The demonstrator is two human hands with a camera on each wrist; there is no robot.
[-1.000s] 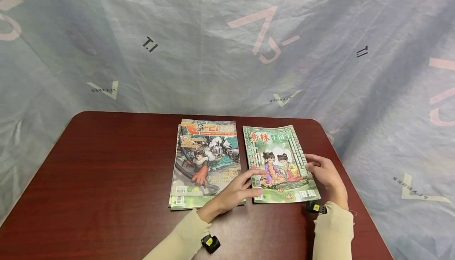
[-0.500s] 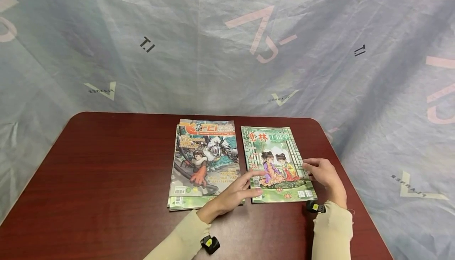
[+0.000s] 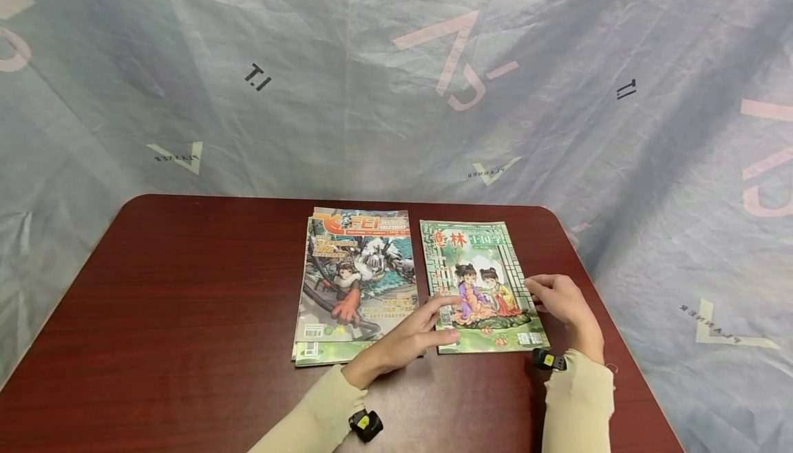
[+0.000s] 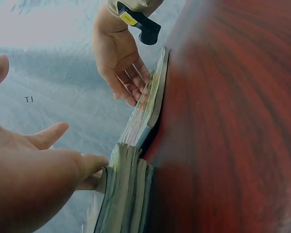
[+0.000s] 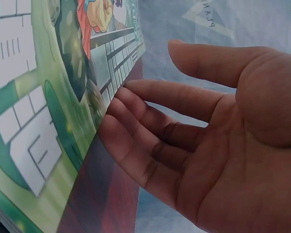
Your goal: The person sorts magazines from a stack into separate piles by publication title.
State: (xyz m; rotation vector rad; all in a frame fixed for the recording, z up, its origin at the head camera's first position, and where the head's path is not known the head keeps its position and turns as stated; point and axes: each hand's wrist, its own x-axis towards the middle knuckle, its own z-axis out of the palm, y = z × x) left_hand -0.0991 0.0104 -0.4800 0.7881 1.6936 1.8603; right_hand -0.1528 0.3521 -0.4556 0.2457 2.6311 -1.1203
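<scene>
Dark red, wood-grained and faintly glossy across the worktop, with rounded far corners and a pale sheen toward the near side. Behind the far edge and round to both sides, wrinkled grey-blue fabric, printed with large pink marks, black "T.I" lettering and pale V shapes. Near the far edge, about midway between the side edges, a stack of magazines, orange-titled on top, green just below. Close beside, toward the far right corner, a green magazine with two cartoon figures on the cover. Over the stack's near right corner, the left hand, loose and unclenched, index finger and thumb stretched out over the green cover; contact there hard to tell. Toward the worktop's right edge, the right hand, fingers extended, tips against the magazine's right side, thumb raised clear. Above both wrists, cream sleeves with black devices.
</scene>
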